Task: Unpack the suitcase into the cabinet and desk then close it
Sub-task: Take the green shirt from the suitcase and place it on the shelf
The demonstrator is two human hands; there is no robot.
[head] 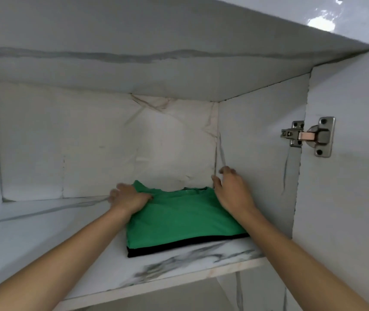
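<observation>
The green shirt (185,216), folded atop a black garment (179,245) on the shelf (179,263), lies between both hands. The left hand (127,198) has its thumb on the shirt's far-left corner; its curled fingers are blurred, so a grip cannot be told. The right hand (233,191) rests on the far-right corner, fingers loose.

We are looking into a cabinet (89,142) in what seems to be a home, a wardrobe or storage cupboard. Its walls, ceiling and shelf (44,232) are covered in a white marble-look film that is wrinkled on the back wall. At the right a steel hinge (308,136) joins the open door (347,198) to the side wall, and near the shelf's right front corner we see a folded green garment (185,218) lying on a black garment (179,244), ordinary household clothing.
</observation>
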